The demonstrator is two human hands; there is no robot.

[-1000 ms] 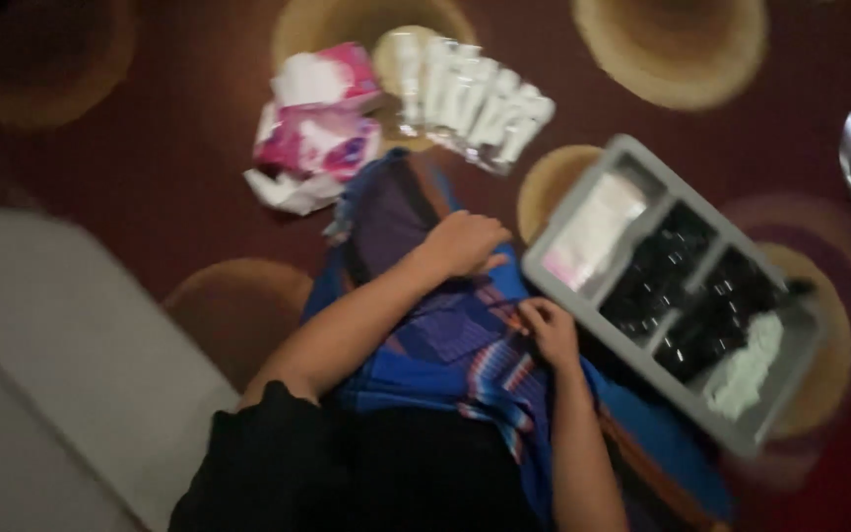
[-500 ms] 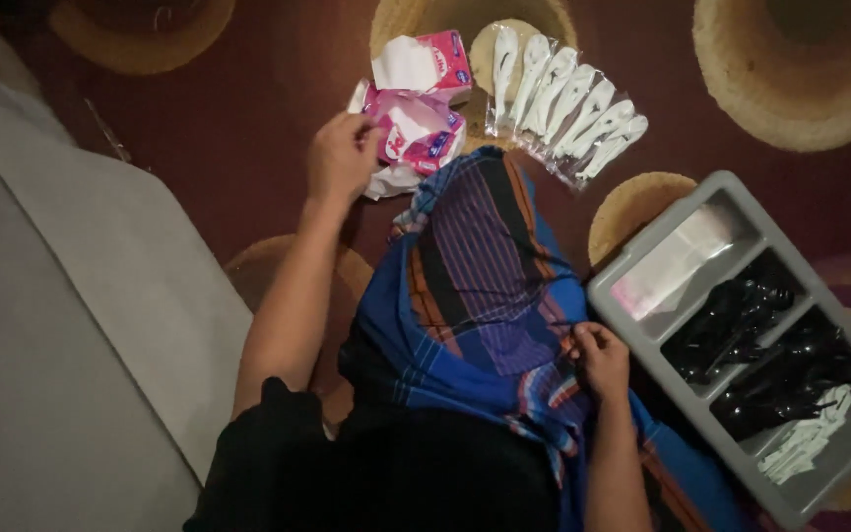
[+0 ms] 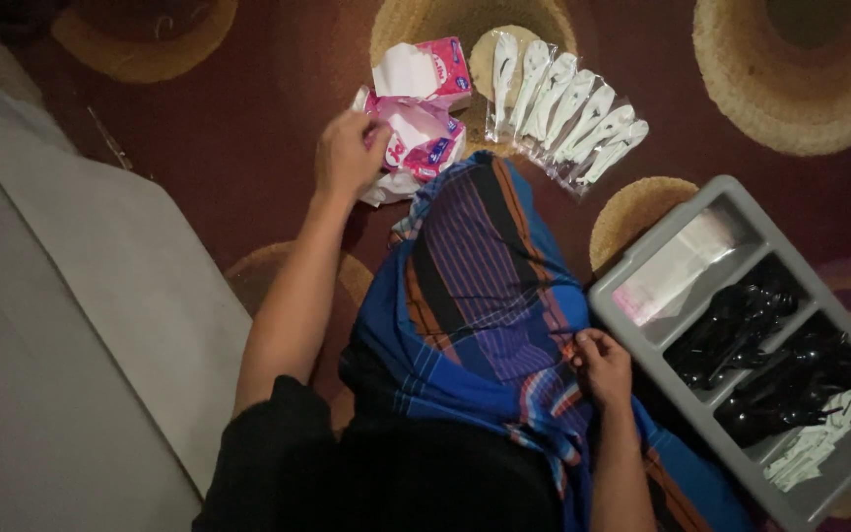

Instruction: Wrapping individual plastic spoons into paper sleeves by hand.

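My left hand (image 3: 350,153) reaches forward and pinches the edge of a pink and white tissue pack (image 3: 416,143) on the carpet. A second pink pack with a white tissue sticking out (image 3: 424,71) lies just behind it. My right hand (image 3: 601,365) rests on my lap, fingers closed on a fold of the blue striped cloth (image 3: 485,296) that covers my legs. A row of clear-wrapped white spoons (image 3: 563,108) lies fanned out beyond the cloth.
A grey divided tray (image 3: 632,281) sits at my right, holding clear packets, black plastic cutlery (image 3: 770,355) and small white sachets (image 3: 810,448). The carpet (image 3: 248,118) is dark red with tan circles. A pale grey surface (image 3: 61,325) fills the left side.
My left hand left my lap, reached to the tissue packs and now grips one. The right hand stays on the cloth. The view has shifted right and down.
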